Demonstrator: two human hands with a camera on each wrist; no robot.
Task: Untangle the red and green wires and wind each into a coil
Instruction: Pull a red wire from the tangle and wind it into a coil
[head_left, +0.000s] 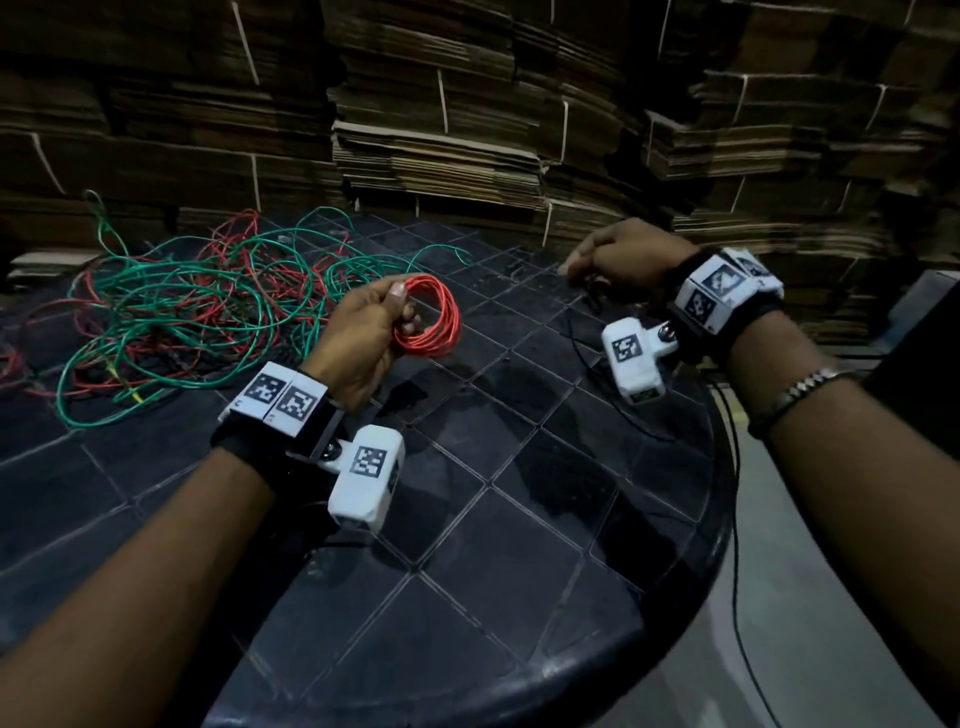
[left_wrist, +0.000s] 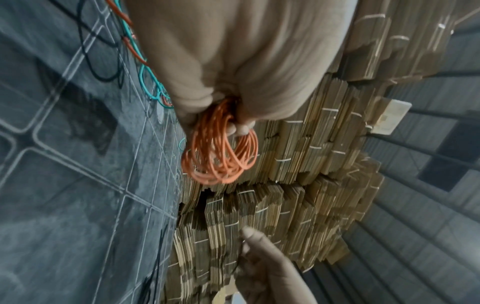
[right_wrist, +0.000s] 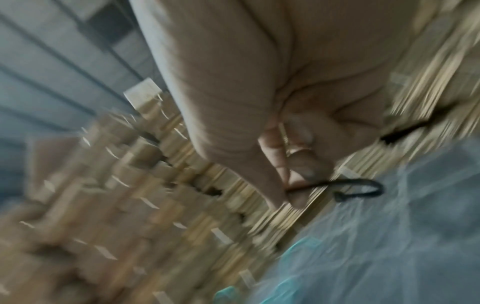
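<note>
My left hand (head_left: 402, 306) grips a wound red wire coil (head_left: 441, 322) above the black table (head_left: 519, 545); thumb and fingers curl round its strands. The left wrist view shows the same coil (left_wrist: 221, 162) hanging from the left hand (left_wrist: 233, 125). A loose tangle of green and red wire (head_left: 197, 306) lies on the table to the left. My right hand (head_left: 576, 270) hovers at the table's far right side. In the right wrist view its thumb and finger (right_wrist: 288, 185) pinch a thin black tie (right_wrist: 363, 184) with a curled end.
Tall stacks of flattened cardboard (head_left: 441, 130) stand close behind the table. A thin black cable (head_left: 735, 467) runs off the table's right edge. The rounded table edge (head_left: 691, 561) is near me on the right, with grey floor beyond.
</note>
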